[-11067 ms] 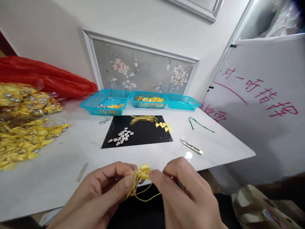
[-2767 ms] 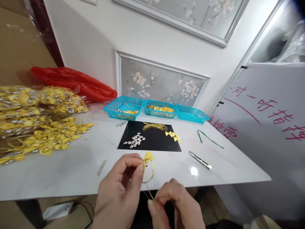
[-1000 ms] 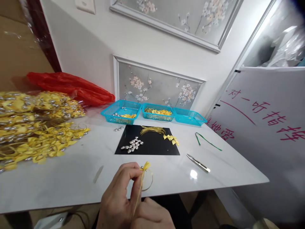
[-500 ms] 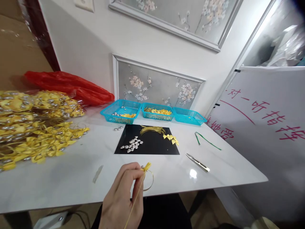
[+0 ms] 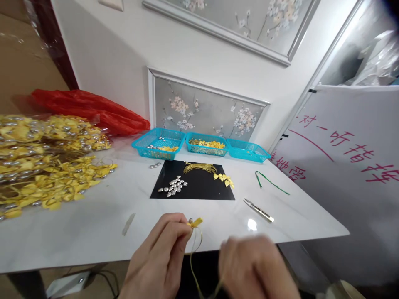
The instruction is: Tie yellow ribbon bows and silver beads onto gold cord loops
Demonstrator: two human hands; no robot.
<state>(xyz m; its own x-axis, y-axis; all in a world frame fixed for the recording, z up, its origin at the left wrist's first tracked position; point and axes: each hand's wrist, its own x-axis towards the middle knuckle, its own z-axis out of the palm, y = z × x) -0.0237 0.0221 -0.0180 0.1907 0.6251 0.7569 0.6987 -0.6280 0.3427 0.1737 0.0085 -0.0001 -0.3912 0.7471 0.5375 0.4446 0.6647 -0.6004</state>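
Observation:
My left hand is closed at the front of the table, thumb and finger pinching a yellow ribbon bow with a silver bead beside it. A thin gold cord loops down from the bow toward my right hand. That hand is smeared by motion, its fingers curled, and the cord seems to run into its grip. Behind them, a black mat carries loose silver beads, small yellow bows and a bundle of gold cords.
Three blue baskets line the wall, some with beads and yellow pieces. Thread snips and a green tie lie at right. Piled yellow bead strands and a red bag occupy the left.
My right hand has come into view at the lower right, by the cord. The left hand still pinches the bow, which has shifted slightly right and tipped over to the right.

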